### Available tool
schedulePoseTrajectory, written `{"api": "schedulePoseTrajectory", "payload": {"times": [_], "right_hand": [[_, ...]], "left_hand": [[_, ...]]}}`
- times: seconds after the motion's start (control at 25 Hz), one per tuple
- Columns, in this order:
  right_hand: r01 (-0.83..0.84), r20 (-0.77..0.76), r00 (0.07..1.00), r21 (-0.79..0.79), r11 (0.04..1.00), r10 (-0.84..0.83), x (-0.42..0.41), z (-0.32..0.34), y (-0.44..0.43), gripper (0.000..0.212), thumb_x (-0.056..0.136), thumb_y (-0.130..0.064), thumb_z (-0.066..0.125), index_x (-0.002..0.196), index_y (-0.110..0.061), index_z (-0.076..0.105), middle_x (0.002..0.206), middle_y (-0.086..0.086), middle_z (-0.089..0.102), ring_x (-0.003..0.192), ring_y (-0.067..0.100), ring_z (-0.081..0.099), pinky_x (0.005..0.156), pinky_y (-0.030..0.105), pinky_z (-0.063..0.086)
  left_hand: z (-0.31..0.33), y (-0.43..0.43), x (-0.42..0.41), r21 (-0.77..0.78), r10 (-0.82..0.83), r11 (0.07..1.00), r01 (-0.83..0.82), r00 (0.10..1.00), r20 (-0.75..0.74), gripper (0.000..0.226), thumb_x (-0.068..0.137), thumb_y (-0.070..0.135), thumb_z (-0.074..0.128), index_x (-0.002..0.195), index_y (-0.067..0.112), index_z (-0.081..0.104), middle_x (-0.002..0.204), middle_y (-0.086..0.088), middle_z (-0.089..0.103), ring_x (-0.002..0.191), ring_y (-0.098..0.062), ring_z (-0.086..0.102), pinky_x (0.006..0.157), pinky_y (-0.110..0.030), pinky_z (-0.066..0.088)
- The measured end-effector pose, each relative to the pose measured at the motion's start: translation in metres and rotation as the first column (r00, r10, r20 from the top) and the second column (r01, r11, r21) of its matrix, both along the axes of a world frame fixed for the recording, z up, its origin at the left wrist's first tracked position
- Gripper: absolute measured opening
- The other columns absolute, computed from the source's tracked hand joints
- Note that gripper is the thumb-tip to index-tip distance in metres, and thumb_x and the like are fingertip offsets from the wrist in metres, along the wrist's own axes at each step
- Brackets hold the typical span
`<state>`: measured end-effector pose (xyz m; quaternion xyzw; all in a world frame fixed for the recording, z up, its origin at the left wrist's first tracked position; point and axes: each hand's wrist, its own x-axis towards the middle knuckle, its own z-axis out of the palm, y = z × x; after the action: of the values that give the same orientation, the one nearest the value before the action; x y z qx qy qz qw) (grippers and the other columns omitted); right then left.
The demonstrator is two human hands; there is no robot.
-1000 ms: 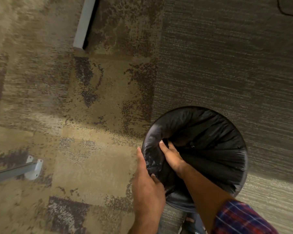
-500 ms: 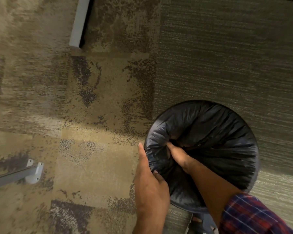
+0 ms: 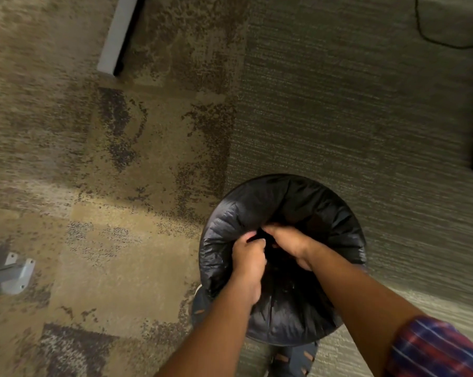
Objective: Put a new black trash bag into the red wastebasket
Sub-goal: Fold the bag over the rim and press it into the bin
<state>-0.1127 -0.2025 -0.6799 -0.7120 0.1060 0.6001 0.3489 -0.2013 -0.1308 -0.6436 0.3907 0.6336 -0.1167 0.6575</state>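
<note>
Bag: black trash bag was already draped over the whole rim of the wastebasket in the lower right of the frame; we couldn't see any red, the plastic covered it all.
Left hand: left hand had come off the outer left edge, where we had it a second ago, and was now fisted over the mouth, curled tight on a gather of bag film.
Right hand: right hand was in the middle of the opening, fingers bent down into the loose plastic, apparently pinching it too, though we couldn't see the fingertips.
What changed: both hands had moved to the slack in the centre.
Meaning: we reckoned the liner was seated and only needed the excess pushed down or cinched.
Floor: patchy carpet all around.
</note>
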Motion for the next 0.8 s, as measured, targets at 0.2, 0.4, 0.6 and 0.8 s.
{"api": "schedulePoseTrajectory", "payload": {"times": [0.2,0.4,0.6,0.8], "right_hand": [[0.103,-0.101,0.989,-0.022,0.994,-0.105,0.008,-0.023,-0.012,0.079,0.077,-0.074,0.065,0.135,-0.022,0.068,0.133,0.006,0.072,0.119,0.024,0.070,0.115,0.045,0.047],[-0.354,0.105,0.926,-0.100,0.930,0.363,-0.014,-0.024,-0.011,0.069,0.099,-0.062,0.047,0.149,-0.015,0.055,0.154,0.016,0.056,0.141,0.030,0.053,0.121,0.039,0.037],[-0.790,0.102,0.526,-0.310,0.530,0.844,-0.059,-0.014,-0.022,0.074,0.102,-0.066,0.030,0.166,-0.033,0.012,0.173,0.009,0.020,0.153,0.037,0.031,0.122,0.049,0.029],[-0.814,0.111,0.476,-0.320,0.485,0.872,-0.049,0.009,-0.010,0.047,0.106,-0.040,0.040,0.148,-0.024,0.050,0.153,0.013,0.051,0.137,0.036,0.054,0.113,0.048,0.046]], "left_hand": [[-0.023,0.014,-0.004,-0.051,0.069,0.996,-0.069,0.998,-0.006,0.011,0.104,0.034,0.063,0.111,0.028,0.069,0.110,0.006,0.069,0.100,-0.012,0.064,0.087,-0.035,0.056],[-0.026,0.024,0.002,-0.082,-0.005,0.997,0.008,1.000,0.031,0.053,0.108,0.048,0.051,0.155,0.024,0.053,0.150,0.001,0.060,0.133,-0.019,0.053,0.115,-0.039,0.039],[-0.015,0.031,0.015,-0.127,0.000,0.992,-0.002,1.000,-0.017,0.065,0.103,0.062,0.048,0.158,0.027,0.051,0.158,0.000,0.057,0.137,-0.024,0.054,0.109,-0.039,0.036],[-0.022,0.033,0.012,-0.009,-0.207,0.978,0.206,0.977,-0.045,0.092,0.083,0.086,0.054,0.148,0.022,0.062,0.154,-0.004,0.063,0.141,-0.028,0.058,0.124,-0.047,0.038]]}}
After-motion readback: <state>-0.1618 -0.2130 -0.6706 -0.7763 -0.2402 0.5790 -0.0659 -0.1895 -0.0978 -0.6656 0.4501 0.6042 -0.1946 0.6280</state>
